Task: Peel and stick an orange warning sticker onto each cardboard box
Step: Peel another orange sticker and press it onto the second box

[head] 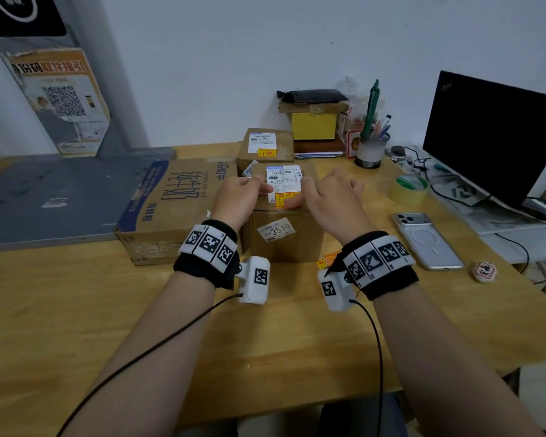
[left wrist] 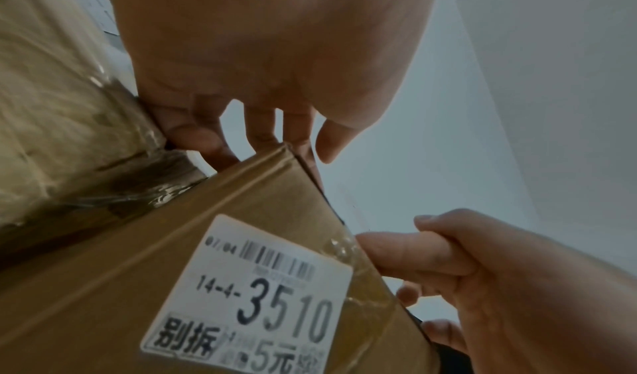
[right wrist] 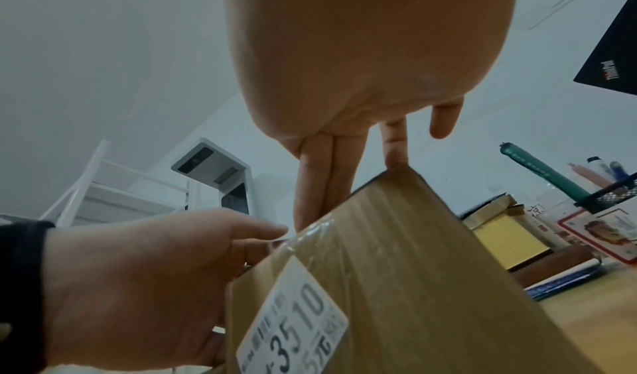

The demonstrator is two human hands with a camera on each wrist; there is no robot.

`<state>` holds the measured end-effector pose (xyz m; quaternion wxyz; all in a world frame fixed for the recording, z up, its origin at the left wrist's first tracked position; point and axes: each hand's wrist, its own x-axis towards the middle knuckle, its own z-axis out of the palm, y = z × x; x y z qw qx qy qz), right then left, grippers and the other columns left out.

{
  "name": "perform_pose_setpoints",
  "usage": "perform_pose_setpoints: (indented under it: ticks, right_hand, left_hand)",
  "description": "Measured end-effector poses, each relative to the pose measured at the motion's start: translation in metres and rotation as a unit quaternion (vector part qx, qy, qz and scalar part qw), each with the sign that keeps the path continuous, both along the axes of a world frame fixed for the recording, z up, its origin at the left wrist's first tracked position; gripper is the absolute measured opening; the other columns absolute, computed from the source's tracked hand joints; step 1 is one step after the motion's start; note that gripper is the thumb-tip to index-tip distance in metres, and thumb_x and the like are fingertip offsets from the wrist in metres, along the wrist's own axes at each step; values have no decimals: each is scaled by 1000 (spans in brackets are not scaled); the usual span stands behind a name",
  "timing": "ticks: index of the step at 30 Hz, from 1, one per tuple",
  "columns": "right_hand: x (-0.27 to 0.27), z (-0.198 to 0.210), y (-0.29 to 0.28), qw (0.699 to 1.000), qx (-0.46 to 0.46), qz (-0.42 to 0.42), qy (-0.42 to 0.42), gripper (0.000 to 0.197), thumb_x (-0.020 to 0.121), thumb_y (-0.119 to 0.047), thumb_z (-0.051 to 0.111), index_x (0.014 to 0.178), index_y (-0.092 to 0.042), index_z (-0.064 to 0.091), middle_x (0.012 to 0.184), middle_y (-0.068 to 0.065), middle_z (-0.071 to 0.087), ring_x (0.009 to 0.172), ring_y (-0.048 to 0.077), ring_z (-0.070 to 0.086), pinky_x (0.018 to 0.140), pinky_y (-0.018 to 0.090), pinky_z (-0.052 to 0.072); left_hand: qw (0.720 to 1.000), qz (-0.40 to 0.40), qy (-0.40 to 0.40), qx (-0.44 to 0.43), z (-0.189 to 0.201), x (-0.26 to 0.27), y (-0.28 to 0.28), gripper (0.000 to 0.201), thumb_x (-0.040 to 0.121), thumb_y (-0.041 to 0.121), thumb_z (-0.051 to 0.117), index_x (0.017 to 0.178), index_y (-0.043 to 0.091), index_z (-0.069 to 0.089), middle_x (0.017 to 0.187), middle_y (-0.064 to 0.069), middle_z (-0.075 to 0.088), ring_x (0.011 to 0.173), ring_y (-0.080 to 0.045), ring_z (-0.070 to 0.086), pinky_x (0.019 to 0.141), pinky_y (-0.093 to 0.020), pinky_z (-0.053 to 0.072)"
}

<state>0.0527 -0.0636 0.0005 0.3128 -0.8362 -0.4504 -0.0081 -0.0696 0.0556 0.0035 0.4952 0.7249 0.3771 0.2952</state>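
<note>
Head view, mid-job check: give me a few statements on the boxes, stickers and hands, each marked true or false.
1. Both hands rest on top of the box marked 3510. True.
2. An orange sticker lies on that box's top, under the fingers. True.
3. The rear small box has no orange sticker. False: one sits below its white label.
4. The phone lies left of the boxes. False: it lies on the right.
5. The left hand grips the tape roll. False: the tape roll sits untouched on the table.

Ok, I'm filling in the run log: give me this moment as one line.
phase: sticking | left hand: on box top | right hand: fingers press orange sticker | target: middle box | rear box: stickered
</note>
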Motion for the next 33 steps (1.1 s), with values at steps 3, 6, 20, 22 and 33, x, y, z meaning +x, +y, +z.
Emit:
perform_pose_setpoints:
  ticks: [3, 6, 20, 22, 33]
  right_hand:
    - [0, -1, 0, 999, -30, -30, -5, 59, 109, -43, 20, 111, -44, 79, 116, 1, 70, 117, 21, 39, 101, 47, 24]
    - [2, 2, -2, 999, -24, -35, -6, 58, 108, -39, 25, 101, -38, 82, 99, -7, 69, 111, 18, 39, 99, 45, 25]
    - [4, 8, -7, 996, -50, -61, -35, 51, 104, -39, 34, 94, -28, 82, 91, 1, 66, 110, 22, 44, 97, 50, 38]
    - [7, 1, -5, 997, -49, -64, -22, 56, 104, -43, 30, 94, -23, 81, 97, 5, 71, 112, 24, 47, 95, 49, 43]
    - [10, 8, -16, 993, 50, -45, 100, 42, 91, -45, 48, 77, -27, 82, 77, -8, 77, 83, 18, 70, 77, 39, 57]
  left_hand:
    - [1000, 1, 2, 2, -1, 1, 0, 36, 104, 33, 50, 90, 21, 81, 118, -2, 73, 110, -20, 63, 90, -32, 46]
    - [1000, 3, 4, 10, -1, 2, -1, 37, 105, 32, 49, 88, 22, 80, 120, -2, 73, 110, -19, 62, 86, -29, 42]
    - [1000, 13, 9, 9, -4, 4, 5, 33, 101, 30, 54, 82, 25, 80, 116, 0, 75, 109, -20, 64, 89, -32, 47]
    - [1000, 14, 8, 8, -4, 4, 5, 32, 100, 29, 56, 79, 26, 80, 114, 0, 76, 108, -20, 65, 92, -34, 49]
    - [999, -10, 30, 21, 3, 1, 4, 28, 101, 21, 53, 89, 26, 77, 117, 1, 69, 107, -19, 59, 73, -27, 45]
